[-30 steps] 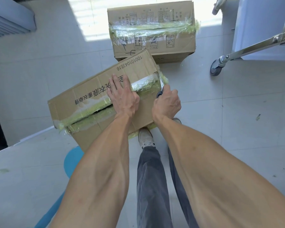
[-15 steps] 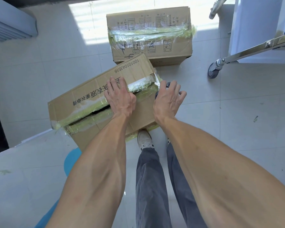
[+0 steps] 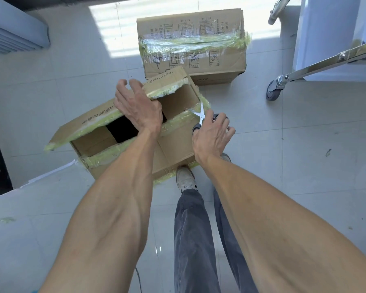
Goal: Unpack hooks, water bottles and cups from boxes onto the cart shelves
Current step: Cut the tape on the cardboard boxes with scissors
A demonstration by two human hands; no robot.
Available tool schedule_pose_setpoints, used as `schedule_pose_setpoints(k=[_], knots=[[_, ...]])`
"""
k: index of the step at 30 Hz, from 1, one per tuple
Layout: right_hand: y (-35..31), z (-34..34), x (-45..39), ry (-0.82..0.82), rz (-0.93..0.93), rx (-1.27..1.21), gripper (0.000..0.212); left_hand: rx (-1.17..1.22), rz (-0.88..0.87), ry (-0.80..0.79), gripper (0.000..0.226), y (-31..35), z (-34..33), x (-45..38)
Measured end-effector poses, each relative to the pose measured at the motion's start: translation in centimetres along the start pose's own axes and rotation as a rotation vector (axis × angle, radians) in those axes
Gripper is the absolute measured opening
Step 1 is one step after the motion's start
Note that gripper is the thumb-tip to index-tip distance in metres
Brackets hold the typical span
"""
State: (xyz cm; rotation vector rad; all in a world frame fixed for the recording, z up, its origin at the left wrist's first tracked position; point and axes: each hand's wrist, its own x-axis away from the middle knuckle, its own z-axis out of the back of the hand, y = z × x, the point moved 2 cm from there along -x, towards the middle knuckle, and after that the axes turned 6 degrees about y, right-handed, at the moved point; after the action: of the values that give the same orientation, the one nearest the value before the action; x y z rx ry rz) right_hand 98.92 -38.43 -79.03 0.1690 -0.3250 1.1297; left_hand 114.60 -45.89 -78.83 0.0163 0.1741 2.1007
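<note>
While flap (image 3: 123, 115) up, L hand (image 3: 138, 108) under edge.

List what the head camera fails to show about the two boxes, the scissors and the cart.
- Near box contents: head view, the gap under the raised flap is dark, and the left hand covers part of it.
- Far box contents: still taped shut.
- Scissors handles: mostly hidden by the right hand.
- Cart: cut off by the right edge; only a caster and bar show, no shelves.

Open box (image 3: 135, 132) interior dark; cart (image 3: 304, 68) cut off at right edge.
</note>
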Motion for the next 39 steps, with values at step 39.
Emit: schedule_pose_setpoints(k=[39], knots=[[6.8,2.9,3.6,0.008,-0.353,-0.202,0.036,-0.116,-0.033,-0.461,0.034,-0.1,2.2,8.7]])
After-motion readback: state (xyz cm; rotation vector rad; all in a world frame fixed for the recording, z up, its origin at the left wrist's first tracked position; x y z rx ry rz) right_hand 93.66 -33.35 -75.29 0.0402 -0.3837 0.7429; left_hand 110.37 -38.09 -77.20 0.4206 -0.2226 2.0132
